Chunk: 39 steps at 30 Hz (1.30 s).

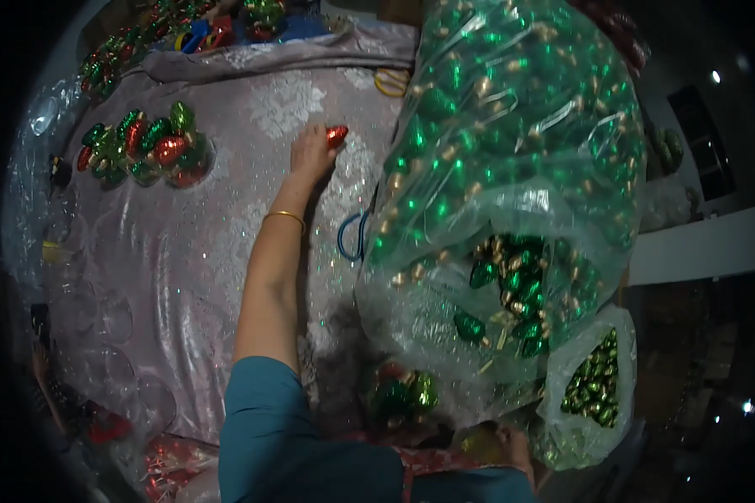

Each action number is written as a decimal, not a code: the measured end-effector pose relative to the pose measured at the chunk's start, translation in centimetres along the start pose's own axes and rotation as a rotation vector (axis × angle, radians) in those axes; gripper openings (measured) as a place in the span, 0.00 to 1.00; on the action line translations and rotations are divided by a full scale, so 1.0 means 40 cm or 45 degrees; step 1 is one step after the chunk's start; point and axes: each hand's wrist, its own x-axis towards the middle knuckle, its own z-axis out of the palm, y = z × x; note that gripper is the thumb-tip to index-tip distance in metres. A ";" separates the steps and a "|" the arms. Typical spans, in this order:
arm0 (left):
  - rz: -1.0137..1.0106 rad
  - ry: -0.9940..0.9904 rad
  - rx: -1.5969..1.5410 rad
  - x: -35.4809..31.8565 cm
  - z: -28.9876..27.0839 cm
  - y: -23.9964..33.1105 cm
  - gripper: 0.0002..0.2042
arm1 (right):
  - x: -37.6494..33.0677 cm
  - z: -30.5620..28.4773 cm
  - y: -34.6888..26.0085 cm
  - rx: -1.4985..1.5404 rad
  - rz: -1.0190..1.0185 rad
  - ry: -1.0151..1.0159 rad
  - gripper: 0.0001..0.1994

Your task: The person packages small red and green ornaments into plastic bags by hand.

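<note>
though small, a shiny red ornament point(337, 136)

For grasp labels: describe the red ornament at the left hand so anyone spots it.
Find the big clear bag of green ornaments at right, then the pale cloth to its left. On the cloth's upper part, the left hand, beyond a gold bangle, pinches the red ornament. It is alone, apart from the red-and-green cluster farther left.

Floral tablecloth point(184, 243) under shiny ornaments point(153, 134), blue loop handles point(342, 240), bulging bag point(512, 109)
</note>
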 end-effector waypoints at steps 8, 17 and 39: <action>0.182 -0.128 -0.956 -0.501 -0.362 0.342 0.26 | 0.225 -0.187 -0.564 0.983 -0.554 0.028 0.16; 0.270 -0.119 -0.841 -0.961 -0.507 0.453 0.32 | 0.150 -0.230 -0.710 0.670 -1.272 -0.425 0.19; 0.329 0.028 -0.238 -1.167 -0.361 0.470 0.33 | 0.114 -0.077 -0.671 -0.151 -1.792 0.086 0.14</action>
